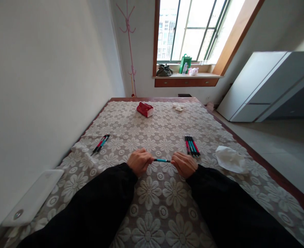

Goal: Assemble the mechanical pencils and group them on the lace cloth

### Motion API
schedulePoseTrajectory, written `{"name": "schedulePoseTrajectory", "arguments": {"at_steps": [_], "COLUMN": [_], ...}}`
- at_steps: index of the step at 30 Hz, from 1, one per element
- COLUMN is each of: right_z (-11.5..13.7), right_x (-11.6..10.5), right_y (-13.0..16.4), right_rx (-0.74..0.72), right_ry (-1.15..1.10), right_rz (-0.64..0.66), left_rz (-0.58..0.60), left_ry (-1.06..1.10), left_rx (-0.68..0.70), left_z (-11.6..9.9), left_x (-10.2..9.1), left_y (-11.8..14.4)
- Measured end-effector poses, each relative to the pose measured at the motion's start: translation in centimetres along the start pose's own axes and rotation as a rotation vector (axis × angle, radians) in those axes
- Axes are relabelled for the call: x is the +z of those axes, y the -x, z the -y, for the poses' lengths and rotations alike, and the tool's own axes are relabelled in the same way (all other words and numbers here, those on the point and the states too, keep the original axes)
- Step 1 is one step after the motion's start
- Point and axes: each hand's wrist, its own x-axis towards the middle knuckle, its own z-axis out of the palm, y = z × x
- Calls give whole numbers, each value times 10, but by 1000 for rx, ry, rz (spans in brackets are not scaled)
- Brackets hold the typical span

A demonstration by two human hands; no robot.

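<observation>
A teal pen (162,160) with dark ends is stretched level between my two hands, above the middle of the tablecloth. My left hand (140,162) is closed around its left end, and my right hand (184,164) grips the right end; both ends are hidden in the fingers. Just beyond my right hand lies a row of several red and teal pens (192,145), side by side. Off to the left, a red pen (98,144) and another teal pen (102,144) lie next to each other at a slant.
A red tissue pack (145,109) and a crumpled tissue (178,107) lie toward the far end of the flower-patterned tablecloth (149,193). A white tissue (230,159) rests at the right. A white box-like object (33,198) stands by the wall at the left edge.
</observation>
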Motion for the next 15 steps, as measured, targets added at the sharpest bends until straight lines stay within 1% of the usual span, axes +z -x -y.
{"name": "schedulePoseTrajectory", "arguments": {"at_steps": [2,4,7,10,12,15], "right_z": [1,2,0,-2,-3,-3], "right_x": [-2,-3,-2,-1,-1,-1], "right_y": [-2,-2,-2,0,1,1], "right_rx": [-23,-5,72,122,124,114], "right_ry": [29,26,-5,-33,-46,-55], "right_rz": [-26,-49,-52,-23,-17,-42], "left_rz": [16,3,-63,-117,-118,-78], "left_ry": [49,105,162,183,160,122], "left_rx": [-29,-69,-121,-141,-141,-132], "left_z": [-1,-1,0,1,1,0], "left_x": [-2,-2,-1,1,1,-1], "left_y": [0,0,0,-1,-1,-2]}}
